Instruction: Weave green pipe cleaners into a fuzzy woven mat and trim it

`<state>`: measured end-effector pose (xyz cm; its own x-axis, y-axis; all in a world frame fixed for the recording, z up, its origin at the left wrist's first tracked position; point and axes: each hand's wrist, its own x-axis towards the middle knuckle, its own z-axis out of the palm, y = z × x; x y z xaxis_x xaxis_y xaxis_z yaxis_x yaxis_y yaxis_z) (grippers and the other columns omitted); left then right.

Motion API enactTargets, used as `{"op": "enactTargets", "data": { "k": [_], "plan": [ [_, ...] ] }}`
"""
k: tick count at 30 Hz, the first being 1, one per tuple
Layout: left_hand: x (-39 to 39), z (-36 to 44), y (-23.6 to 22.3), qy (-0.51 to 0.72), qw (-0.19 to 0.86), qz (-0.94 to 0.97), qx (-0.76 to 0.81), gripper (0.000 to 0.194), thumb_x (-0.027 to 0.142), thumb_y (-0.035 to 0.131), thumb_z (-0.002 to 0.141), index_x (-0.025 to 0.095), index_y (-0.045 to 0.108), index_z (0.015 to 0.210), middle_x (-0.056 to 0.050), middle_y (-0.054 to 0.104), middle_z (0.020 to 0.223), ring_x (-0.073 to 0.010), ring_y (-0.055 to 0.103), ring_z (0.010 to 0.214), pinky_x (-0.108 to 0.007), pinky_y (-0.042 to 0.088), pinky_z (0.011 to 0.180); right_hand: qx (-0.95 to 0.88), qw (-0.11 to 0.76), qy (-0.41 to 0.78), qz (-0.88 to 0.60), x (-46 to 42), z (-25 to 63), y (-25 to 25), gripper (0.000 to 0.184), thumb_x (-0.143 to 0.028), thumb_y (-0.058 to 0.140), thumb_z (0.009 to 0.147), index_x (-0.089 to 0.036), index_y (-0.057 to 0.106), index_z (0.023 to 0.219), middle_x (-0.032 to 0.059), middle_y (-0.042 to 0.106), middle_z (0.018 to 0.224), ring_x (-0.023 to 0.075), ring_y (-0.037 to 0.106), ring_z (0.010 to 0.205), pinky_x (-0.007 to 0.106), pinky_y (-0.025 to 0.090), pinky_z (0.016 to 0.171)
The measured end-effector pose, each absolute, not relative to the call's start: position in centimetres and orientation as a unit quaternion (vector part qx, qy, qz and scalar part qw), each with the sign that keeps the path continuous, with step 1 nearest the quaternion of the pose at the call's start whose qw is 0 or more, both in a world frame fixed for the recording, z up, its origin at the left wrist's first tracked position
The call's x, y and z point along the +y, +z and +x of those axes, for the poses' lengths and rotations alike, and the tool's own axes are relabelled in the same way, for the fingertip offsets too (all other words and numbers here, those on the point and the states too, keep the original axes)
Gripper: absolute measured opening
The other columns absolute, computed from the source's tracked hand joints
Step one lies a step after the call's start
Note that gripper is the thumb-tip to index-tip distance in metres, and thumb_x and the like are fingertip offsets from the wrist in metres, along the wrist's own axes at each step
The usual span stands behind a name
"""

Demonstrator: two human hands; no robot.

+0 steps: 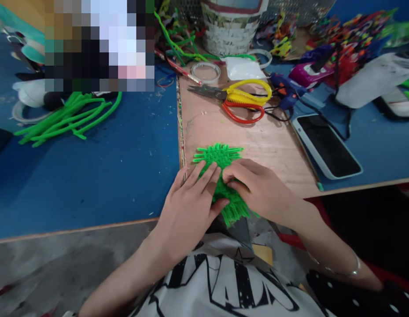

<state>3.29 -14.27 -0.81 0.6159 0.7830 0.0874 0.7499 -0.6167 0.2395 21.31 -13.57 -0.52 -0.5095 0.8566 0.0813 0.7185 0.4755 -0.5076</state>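
A bright green woven mat of pipe cleaners (220, 155) lies on a pale wooden board (267, 145) at the table's near edge, its lower end hanging over the edge. My left hand (191, 202) lies flat on the mat's left side with fingers stretched out and pressed down. My right hand (257, 187) rests on the mat's right side, its fingers curled and pinching at the weave near the middle. A thin bangle (351, 269) circles my right wrist.
Yellow and red handled scissors (239, 99) lie at the board's far end, with a tape roll (206, 71) and a glue gun (285, 92) nearby. A phone (326, 145) lies to the right. Loose green pipe cleaners (68, 116) lie far left on the blue tabletop (108, 176).
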Motion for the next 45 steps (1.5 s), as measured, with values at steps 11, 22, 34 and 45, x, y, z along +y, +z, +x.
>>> {"op": "enactTargets", "data": {
  "k": [11,22,34,45],
  "plan": [
    [-14.3,3.3,-0.9,0.101,0.093,0.890,0.434,0.040,0.033,0.044,0.090,0.012,0.052,0.123,-0.010,0.052,0.133,-0.0273,0.042,0.127,-0.047,0.034,0.104,-0.863,0.153,0.218,-0.429,-13.2,20.6,-0.7,0.016,-0.005,0.040,0.081,-0.019,0.047,0.084,0.0018,0.054,0.076,0.0144,0.047,0.073,0.026,0.038,0.067],
    [-14.1,3.2,-1.0,0.103,0.105,0.892,0.429,0.042,0.035,0.045,0.090,0.013,0.050,0.125,-0.010,0.048,0.136,-0.0270,0.042,0.127,-0.047,0.034,0.104,-0.843,0.160,0.259,-0.444,-13.3,20.9,-0.4,0.017,-0.010,0.038,0.085,-0.021,0.051,0.089,0.0026,0.058,0.083,0.0146,0.051,0.079,0.026,0.038,0.069],
    [-14.1,3.0,-1.3,0.098,0.089,0.893,0.431,0.052,0.042,0.037,0.092,0.011,0.042,0.133,-0.009,0.045,0.139,-0.0238,0.040,0.129,-0.043,0.030,0.107,-0.818,0.204,0.208,-0.496,-13.9,22.7,0.4,0.023,-0.003,0.047,0.079,-0.022,0.047,0.092,0.0019,0.059,0.092,0.0166,0.054,0.093,0.029,0.043,0.079],
    [-14.6,2.8,-1.9,0.123,0.072,0.872,0.468,0.066,0.051,0.037,0.090,0.007,0.029,0.138,-0.015,0.043,0.139,-0.0260,0.035,0.132,-0.048,0.025,0.108,-0.816,0.213,0.180,-0.507,-15.0,22.6,-0.7,0.020,-0.002,0.046,0.080,-0.021,0.044,0.086,0.0024,0.056,0.084,0.0170,0.053,0.086,0.030,0.044,0.071]
  ]
}}
